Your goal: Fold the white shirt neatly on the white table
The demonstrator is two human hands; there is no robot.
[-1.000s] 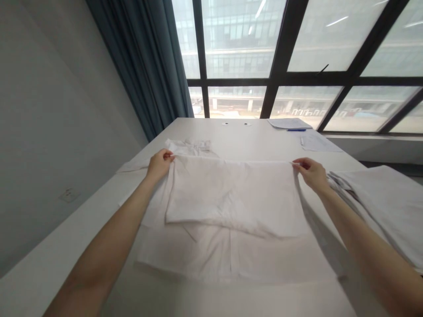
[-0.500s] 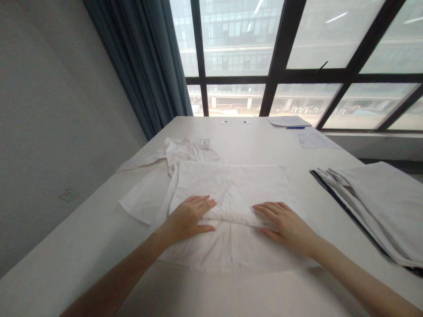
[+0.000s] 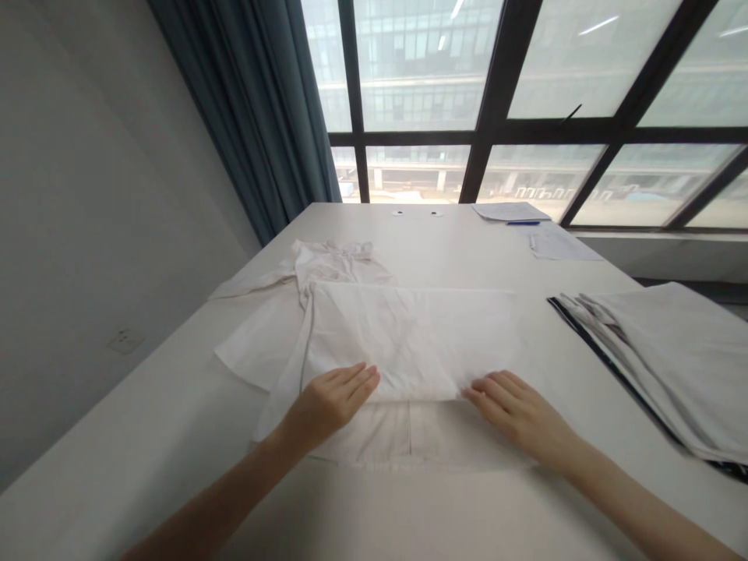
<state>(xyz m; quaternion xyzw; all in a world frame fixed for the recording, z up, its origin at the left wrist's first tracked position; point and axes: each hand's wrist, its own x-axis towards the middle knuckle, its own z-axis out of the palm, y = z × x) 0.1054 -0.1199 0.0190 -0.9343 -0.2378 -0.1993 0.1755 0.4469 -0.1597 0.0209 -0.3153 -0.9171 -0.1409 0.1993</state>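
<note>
A white shirt (image 3: pixel 409 335) lies partly folded on the white table in front of me, with a straight folded edge crossing its near half. My left hand (image 3: pixel 330 401) is at the left part of that edge, fingers together, thumb tucked under the cloth out of sight. At the right part of the edge, my right hand (image 3: pixel 514 409) pinches the cloth between thumb and curled fingers. Below the fold a single lower layer shows, with a vertical seam in its middle. Beyond the left end of the fold, a crumpled part with a sleeve (image 3: pixel 257 282) spreads out.
On the right, a stack of folded white cloth (image 3: pixel 689 351) rests on a black-edged item. Papers (image 3: pixel 511 212) and a blue pen (image 3: pixel 523 224) lie at the far right of the table (image 3: pixel 432 257). A wall, a blue curtain (image 3: pixel 262 101) and windows border it.
My hands have gone from lying flat with fingers spread on the shirt to closing at its folded edge. That edge now looks straighter and slightly lifted.
</note>
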